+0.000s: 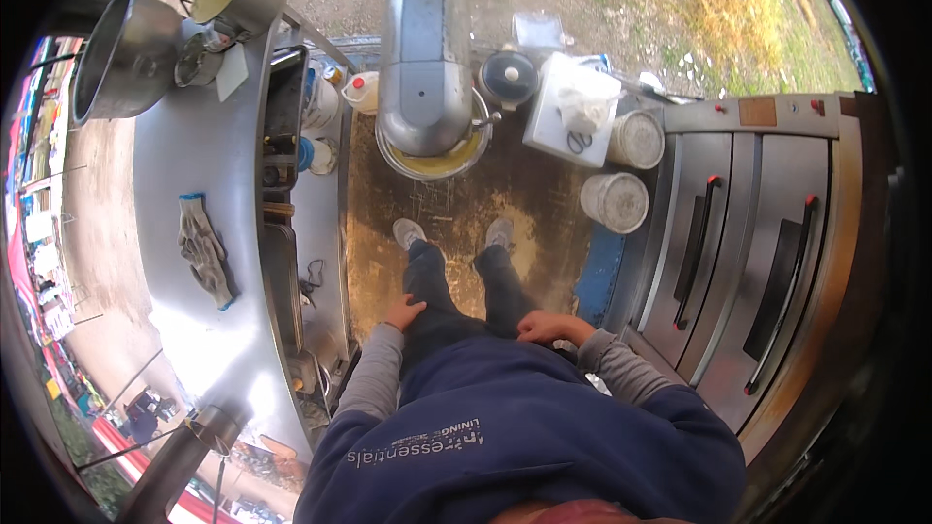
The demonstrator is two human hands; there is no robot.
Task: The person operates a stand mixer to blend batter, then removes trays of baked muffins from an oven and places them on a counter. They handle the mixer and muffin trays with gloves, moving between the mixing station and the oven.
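Note:
My left hand [404, 311] rests on the left thigh of my dark trousers [429, 284], thumb and fingers apart, with nothing seen in it. Across the lap, my right hand [547, 327] lies against the right thigh. Its fingers curl under, so what they may hold is hidden. Before my feet stands a large metal stand mixer [426, 80], its bowl [437, 173] showing something yellowish inside. A pair of grey work gloves [202, 251] with blue cuffs lies on the steel worktop [175, 153] to the left, apart from both hands.
A steel deck oven [735, 262] with long black handles lines the right. Near it stand two whitish buckets [615, 202] and a white box [542, 120] bearing scissors [579, 142] and a plastic bag [586, 98]. A large metal pot [131, 58] sits at the worktop's far end.

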